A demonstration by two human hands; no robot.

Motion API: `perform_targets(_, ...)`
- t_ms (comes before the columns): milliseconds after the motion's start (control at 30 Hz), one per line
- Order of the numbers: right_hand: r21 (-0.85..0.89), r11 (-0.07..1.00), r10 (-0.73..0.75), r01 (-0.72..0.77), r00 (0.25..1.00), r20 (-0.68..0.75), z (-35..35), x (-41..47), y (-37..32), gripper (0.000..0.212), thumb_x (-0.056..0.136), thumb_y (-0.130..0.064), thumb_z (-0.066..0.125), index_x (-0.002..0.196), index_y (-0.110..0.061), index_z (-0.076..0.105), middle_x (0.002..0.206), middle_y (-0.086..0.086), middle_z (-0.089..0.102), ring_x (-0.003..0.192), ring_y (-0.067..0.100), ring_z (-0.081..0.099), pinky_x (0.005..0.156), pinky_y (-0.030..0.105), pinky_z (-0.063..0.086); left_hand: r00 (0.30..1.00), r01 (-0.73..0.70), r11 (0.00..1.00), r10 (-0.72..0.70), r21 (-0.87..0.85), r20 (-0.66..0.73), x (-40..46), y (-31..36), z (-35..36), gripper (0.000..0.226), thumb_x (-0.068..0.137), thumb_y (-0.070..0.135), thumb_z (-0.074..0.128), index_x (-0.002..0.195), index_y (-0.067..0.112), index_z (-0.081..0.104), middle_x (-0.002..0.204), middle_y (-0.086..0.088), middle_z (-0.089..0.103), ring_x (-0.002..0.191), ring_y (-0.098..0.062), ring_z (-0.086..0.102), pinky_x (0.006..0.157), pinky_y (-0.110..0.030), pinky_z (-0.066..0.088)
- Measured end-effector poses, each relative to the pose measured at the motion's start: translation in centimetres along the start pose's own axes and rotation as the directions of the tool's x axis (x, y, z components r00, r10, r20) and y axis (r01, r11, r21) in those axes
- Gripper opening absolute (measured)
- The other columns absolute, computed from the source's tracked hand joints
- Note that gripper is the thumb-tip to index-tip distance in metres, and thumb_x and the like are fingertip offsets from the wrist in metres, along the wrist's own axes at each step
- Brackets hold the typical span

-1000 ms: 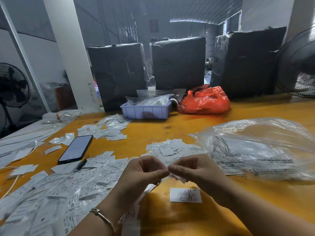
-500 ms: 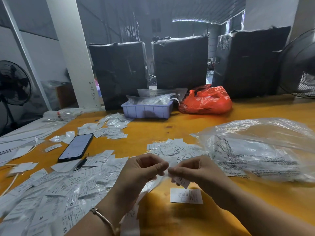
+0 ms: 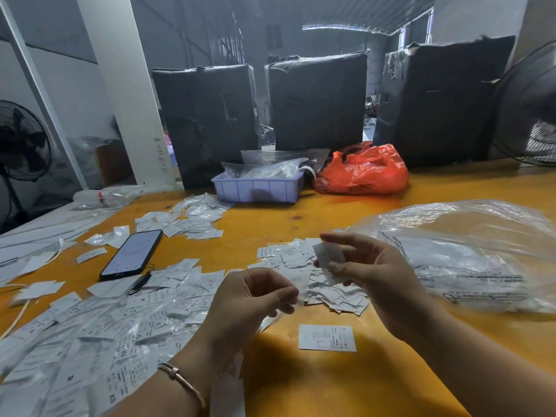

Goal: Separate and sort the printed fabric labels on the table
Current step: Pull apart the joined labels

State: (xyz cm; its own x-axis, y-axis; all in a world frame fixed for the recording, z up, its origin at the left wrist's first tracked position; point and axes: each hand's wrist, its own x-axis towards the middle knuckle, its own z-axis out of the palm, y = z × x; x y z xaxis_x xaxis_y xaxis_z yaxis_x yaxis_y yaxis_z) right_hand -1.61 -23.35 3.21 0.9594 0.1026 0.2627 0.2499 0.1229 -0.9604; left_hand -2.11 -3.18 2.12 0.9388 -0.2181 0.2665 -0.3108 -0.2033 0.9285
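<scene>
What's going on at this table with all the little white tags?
A person is sorting printed fabric labels by hand. The right hand pinches one label above a small pile in the middle of the yellow table. The left hand holds a strip of labels hanging down. A big loose heap lies left, one single label in front.

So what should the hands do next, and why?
Probably the right hand should drop its pinched label onto the small pile right below it, since it is already torn free and the left hand holds the remaining strip.
</scene>
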Motion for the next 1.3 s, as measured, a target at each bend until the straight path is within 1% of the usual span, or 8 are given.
perform_targets(167, 0.01, 0.999, -0.041, 0.041, 0.997, -0.06, -0.1, 0.0, 0.0, 0.061, 0.073, 0.016, 0.067, 0.117, -0.026, 0.064, 0.093, 0.018, 0.066, 0.08, 0.027, 0.068, 0.063, 0.026, 0.055, 0.999, -0.05, 0.991, 0.048, 0.127, 0.014, -0.1, -0.2, 0.4, 0.011, 0.074, 0.014, 0.081, 0.073, 0.008, 0.072, 0.064, -0.003, 0.07, 0.059, -0.012, 0.065, 0.06, -0.021, 0.054)
perform_targets(400, -0.02, 0.957, -0.291, 0.291, 0.954, -0.065, 0.8, -0.7, -0.8, 0.052, 0.076, 0.017, 0.066, 0.109, -0.023, 0.068, 0.081, 0.011, 0.061, 0.072, 0.029, 0.071, 0.061, 0.032, 0.059, 0.995, -0.096, 0.985, 0.096, 0.143, 0.003, -0.3, -0.3, 0.3, 0.015, 0.07, 0.019, 0.084, 0.071, 0.009, 0.072, 0.063, -0.003, 0.07, 0.058, -0.013, 0.065, 0.059, -0.022, 0.053)
perform_targets(500, -0.018, 0.945, -0.328, 0.328, 0.944, -0.044, 1.2, -1.0, -1.1, 0.052, 0.076, 0.02, 0.064, 0.11, -0.02, 0.068, 0.08, 0.0, 0.06, 0.073, 0.025, 0.071, 0.064, 0.031, 0.059, 0.995, -0.102, 0.986, 0.102, 0.131, 0.006, -0.3, -0.2, 0.3, 0.018, 0.067, 0.023, 0.084, 0.069, 0.011, 0.071, 0.062, -0.003, 0.069, 0.057, -0.011, 0.064, 0.058, -0.02, 0.052)
perform_targets(600, -0.045, 0.942, -0.333, 0.333, 0.943, 0.016, 1.6, -1.2, -1.1, 0.057, 0.075, 0.024, 0.061, 0.114, -0.017, 0.065, 0.081, 0.003, 0.061, 0.072, 0.026, 0.071, 0.067, 0.04, 0.061, 0.994, -0.106, 0.988, 0.105, 0.111, 0.012, -0.4, 0.0, 0.3, 0.018, 0.066, 0.026, 0.084, 0.068, 0.013, 0.071, 0.062, -0.004, 0.069, 0.058, -0.012, 0.064, 0.058, -0.024, 0.053)
perform_targets(700, -0.128, 0.931, -0.339, 0.342, 0.94, 0.052, 1.9, -1.5, -0.9, 0.058, 0.075, 0.024, 0.061, 0.116, -0.018, 0.063, 0.086, 0.007, 0.062, 0.073, 0.026, 0.071, 0.064, 0.042, 0.06, 0.994, -0.112, 0.989, 0.11, 0.098, 0.024, -0.5, 0.1, 0.3, 0.019, 0.066, 0.029, 0.083, 0.069, 0.014, 0.071, 0.064, -0.004, 0.069, 0.06, -0.013, 0.064, 0.059, -0.025, 0.053)
perform_targets(833, -0.226, 0.907, -0.349, 0.355, 0.935, 0.066, 2.0, -1.6, -0.6, 0.056, 0.077, 0.02, 0.062, 0.116, -0.02, 0.063, 0.088, -0.003, 0.062, 0.079, 0.02, 0.072, 0.069, 0.041, 0.06, 0.993, -0.116, 0.992, 0.114, 0.054, 0.038, -0.5, 0.4, 0.3, 0.02, 0.065, 0.03, 0.082, 0.07, 0.012, 0.073, 0.066, -0.004, 0.071, 0.06, -0.012, 0.065, 0.058, -0.019, 0.053)
perform_targets(1033, -0.371, 0.85, -0.366, 0.374, 0.926, 0.095, 2.0, -1.9, -0.6, 0.056, 0.076, 0.012, 0.067, 0.111, -0.032, 0.063, 0.09, -0.006, 0.067, 0.083, 0.014, 0.071, 0.07, 0.031, 0.061, 0.994, -0.097, 0.995, 0.098, -0.008, 0.054, -0.5, 0.5, 0.3, 0.02, 0.064, 0.032, 0.08, 0.07, 0.013, 0.074, 0.07, -0.004, 0.073, 0.061, -0.012, 0.067, 0.058, -0.015, 0.051)
perform_targets(1300, -0.599, 0.713, -0.397, 0.365, 0.914, 0.085, 1.4, -1.7, -1.0, 0.034, 0.077, -0.01, 0.062, 0.103, -0.031, 0.069, 0.09, -0.009, 0.071, 0.077, 0.015, 0.068, 0.065, 0.037, 0.058, 0.993, -0.088, 0.996, 0.089, -0.012, 0.08, -0.5, 0.4, 0.2, 0.013, 0.069, 0.03, 0.078, 0.071, 0.017, 0.075, 0.07, -0.005, 0.072, 0.062, -0.013, 0.067, 0.059, -0.018, 0.052)
